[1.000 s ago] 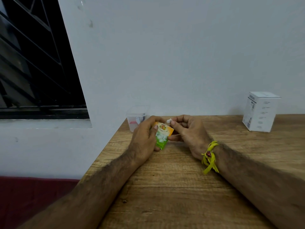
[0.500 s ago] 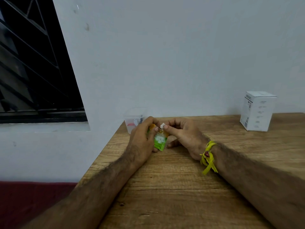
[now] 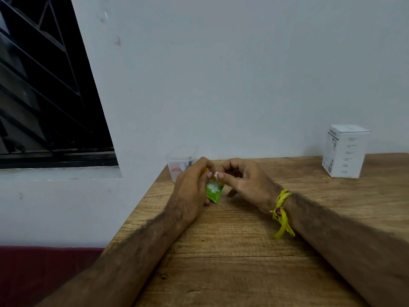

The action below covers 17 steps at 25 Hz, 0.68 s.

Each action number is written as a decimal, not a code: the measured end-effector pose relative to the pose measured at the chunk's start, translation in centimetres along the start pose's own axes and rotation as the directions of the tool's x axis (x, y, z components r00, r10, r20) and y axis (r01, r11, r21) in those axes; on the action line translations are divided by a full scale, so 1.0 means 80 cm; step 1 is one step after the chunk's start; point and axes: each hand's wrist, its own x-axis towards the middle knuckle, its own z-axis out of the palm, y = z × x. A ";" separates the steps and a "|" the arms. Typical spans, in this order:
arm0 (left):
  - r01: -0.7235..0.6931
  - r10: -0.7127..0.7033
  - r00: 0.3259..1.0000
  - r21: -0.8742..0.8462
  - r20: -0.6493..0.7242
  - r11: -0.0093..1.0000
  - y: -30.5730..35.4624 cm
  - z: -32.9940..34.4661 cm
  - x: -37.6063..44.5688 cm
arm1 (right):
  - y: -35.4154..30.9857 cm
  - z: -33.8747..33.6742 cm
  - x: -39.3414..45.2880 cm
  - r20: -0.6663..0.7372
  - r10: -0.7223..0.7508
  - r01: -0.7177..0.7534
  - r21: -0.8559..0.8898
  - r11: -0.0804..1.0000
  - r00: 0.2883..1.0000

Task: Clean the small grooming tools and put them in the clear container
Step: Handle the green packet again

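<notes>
From the head camera, both of the person's forearms reach forward over a wooden table (image 3: 232, 251) that stands against a pale wall (image 3: 221, 74). The left hand (image 3: 191, 185) grips a small green and orange packet (image 3: 213, 191), fingers curled round its left edge and thumb pressed on its top. The right hand (image 3: 245, 180) meets it there, thumb and forefinger pinched together on a small white piece (image 3: 217, 174) at the packet's upper end; what that piece is cannot be told. A yellow thread band (image 3: 281, 209) is tied round the right wrist.

The clear container (image 3: 180, 163) sits at the table's far left corner, just behind the left hand, whose knuckles hide its lower right part. Something red and something white lie inside, too blurred to name. A white carton (image 3: 345, 151) stands upright at the far right, well apart from the hands. A dark barred window (image 3: 44, 96) fills the upper left, and a dark red surface (image 3: 39, 273) lies below the table's left edge.

Against the picture half a second before, the hands sit in much the same place and hold the same things. The packet's orange top is now mostly covered by the left thumb and fingers. A full second back, more of the packet's front showed and the white piece stood higher above it.
</notes>
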 end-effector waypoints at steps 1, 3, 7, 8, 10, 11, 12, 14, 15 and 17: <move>-0.007 0.007 1.000 0.008 0.002 1.000 -0.001 0.000 0.001 | 0.000 -0.001 0.001 0.003 -0.004 0.005 -0.025 1.000 1.000; -0.039 0.039 0.999 0.040 0.019 0.998 -0.001 0.000 0.001 | 0.002 -0.001 0.002 -0.013 0.010 -0.011 -0.071 0.997 1.000; -0.120 0.113 0.990 0.086 0.088 0.989 0.001 0.002 0.000 | 0.000 -0.001 0.001 -0.053 0.043 -0.049 -0.110 0.993 0.998; -0.126 0.118 0.989 0.081 0.093 0.989 0.001 0.002 0.000 | -0.001 0.000 0.001 -0.050 0.044 -0.049 -0.105 0.993 0.998; -0.116 0.114 0.991 0.024 0.075 0.993 0.001 0.001 0.000 | -0.003 0.002 0.001 -0.048 0.050 -0.053 -0.063 0.997 0.998; -0.105 0.105 0.992 -0.014 0.062 0.994 0.002 -0.001 0.001 | -0.003 0.003 0.001 -0.063 0.061 -0.063 -0.032 0.997 0.996; -0.093 0.095 0.994 -0.039 0.055 0.995 0.002 -0.003 0.001 | -0.002 0.005 0.002 -0.091 0.078 -0.078 0.004 0.997 0.993; -0.077 0.079 0.995 -0.029 0.057 0.997 0.003 -0.007 0.001 | -0.003 0.006 0.002 -0.153 0.111 -0.096 0.105 0.990 0.982; -0.081 0.081 0.995 0.006 0.055 0.997 0.002 -0.009 0.001 | -0.004 0.006 0.003 -0.179 0.117 -0.089 0.157 0.984 0.977; -0.090 0.088 0.995 0.053 0.045 0.995 0.002 -0.009 0.001 | -0.006 0.003 0.004 -0.217 0.103 -0.055 0.218 0.974 0.971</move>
